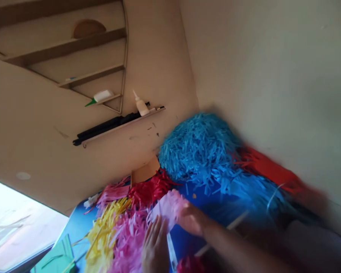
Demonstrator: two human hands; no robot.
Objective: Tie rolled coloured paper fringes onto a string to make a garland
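My left hand (155, 246) lies flat with its fingers stretched out on a heap of pink fringed paper (127, 239) at the bottom middle. Just above it, my right hand (191, 220) reaches in from the right, blurred by motion. Its fingers are curled on a pale pink fringed strip (169, 206). Both hands are over the blue table top (76, 227). A thin white stick (235, 222) lies by my right forearm.
A big mound of blue fringed paper (200, 148) fills the wall corner, with red paper (268, 167) beside it. Red fringe (150, 189), yellow fringe (105, 227), a cardboard piece (145, 170) and green paper (57, 259) lie around. A glue bottle (140, 104) stands on a wall ledge below shelves.
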